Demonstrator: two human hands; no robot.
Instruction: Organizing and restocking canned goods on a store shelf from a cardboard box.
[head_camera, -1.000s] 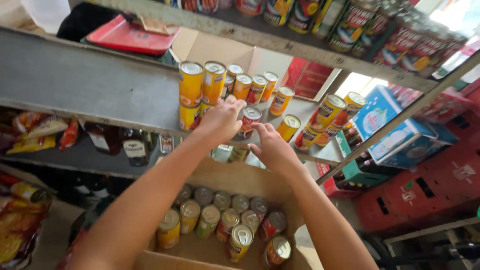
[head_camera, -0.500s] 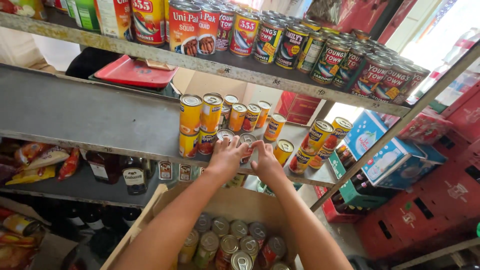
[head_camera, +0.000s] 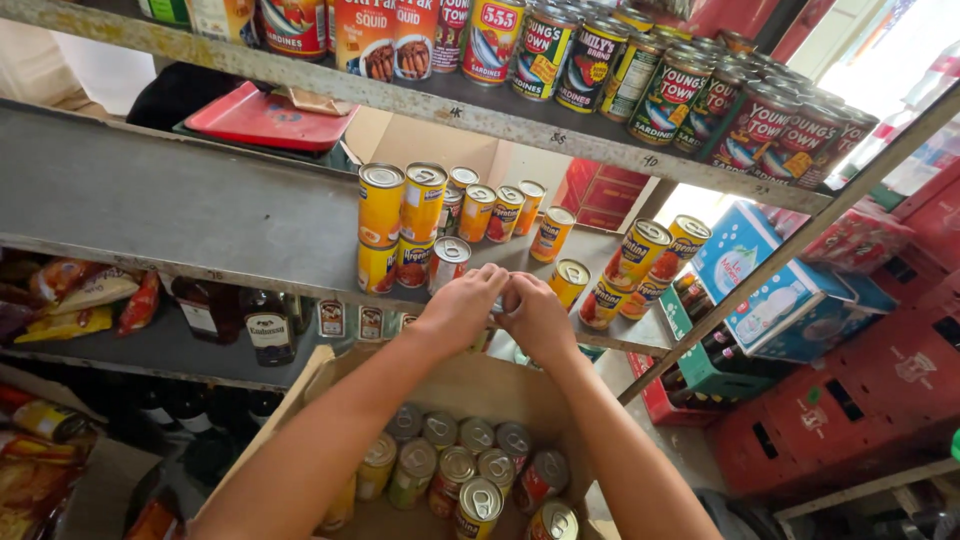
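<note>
Cans with pull-tab lids stand packed in an open cardboard box nearest the person, low under both forearms. Above the box, the left hand and the right hand meet at the front edge of the grey metal shelf, fingertips touching each other. Both grips are curled closed around something small between them, likely a can, but the fingers hide it and I cannot tell what it is. Just beyond the knuckles a can lying tilted shows its silver lid, and another can stands just right of the right hand. Behind these, yellow-and-red cans are stacked two high, with more single cans in a row further back. A red tray lies at the rear of the shelf. On the shelf above, a long line of bigger tins runs off to the right. Dark bottles sit on the lower shelf at left.
</note>
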